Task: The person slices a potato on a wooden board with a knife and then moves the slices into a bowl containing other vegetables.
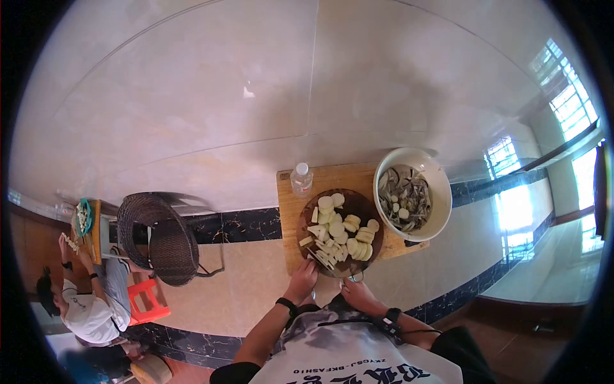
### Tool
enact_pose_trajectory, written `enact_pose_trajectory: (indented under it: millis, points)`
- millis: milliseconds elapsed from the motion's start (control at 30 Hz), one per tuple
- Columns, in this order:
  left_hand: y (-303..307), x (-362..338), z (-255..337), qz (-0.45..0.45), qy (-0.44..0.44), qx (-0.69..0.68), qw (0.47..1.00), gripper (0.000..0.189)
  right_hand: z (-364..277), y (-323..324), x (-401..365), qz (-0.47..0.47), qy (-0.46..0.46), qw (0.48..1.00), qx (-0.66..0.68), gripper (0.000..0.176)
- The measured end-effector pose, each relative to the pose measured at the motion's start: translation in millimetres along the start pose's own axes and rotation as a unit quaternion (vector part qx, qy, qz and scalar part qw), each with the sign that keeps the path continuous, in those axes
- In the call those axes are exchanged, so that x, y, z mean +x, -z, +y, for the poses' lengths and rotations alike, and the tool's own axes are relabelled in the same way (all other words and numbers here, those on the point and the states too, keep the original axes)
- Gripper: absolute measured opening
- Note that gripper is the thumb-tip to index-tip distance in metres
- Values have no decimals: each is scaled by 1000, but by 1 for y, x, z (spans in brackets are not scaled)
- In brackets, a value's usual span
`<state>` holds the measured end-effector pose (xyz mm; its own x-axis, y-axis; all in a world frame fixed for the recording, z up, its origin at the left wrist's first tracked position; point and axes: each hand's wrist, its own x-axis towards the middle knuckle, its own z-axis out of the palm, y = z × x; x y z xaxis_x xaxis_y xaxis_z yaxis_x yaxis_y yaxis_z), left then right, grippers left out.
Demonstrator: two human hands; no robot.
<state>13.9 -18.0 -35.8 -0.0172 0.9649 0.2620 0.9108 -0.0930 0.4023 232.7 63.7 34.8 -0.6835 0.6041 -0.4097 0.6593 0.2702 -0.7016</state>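
On the wooden worktop [287, 227], pale slices [338, 229] crowd the round board [366, 205] to its near edge; a nudge from left hand [303, 280] or right hand [358, 296], grip unclear in both, could spill some.

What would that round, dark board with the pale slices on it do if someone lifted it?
The round board looks solid and flat, so it would probably stay stiff. The many pale slices likely add some weight. They appear loose, some piled in overlapping rows, so a tilt might send them sliding off.
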Motion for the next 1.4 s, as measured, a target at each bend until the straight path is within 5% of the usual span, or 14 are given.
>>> enact_pose_trajectory:
  millis: [900,1400]
  points:
    - [3,-7,3,-53,46,-39,997,31,13,-4,-9,-36,10,999,-13,22]
    - [-12,-12,-8,34,12,-45,998,20,12,-25,23,-47,10,998,-39,22]
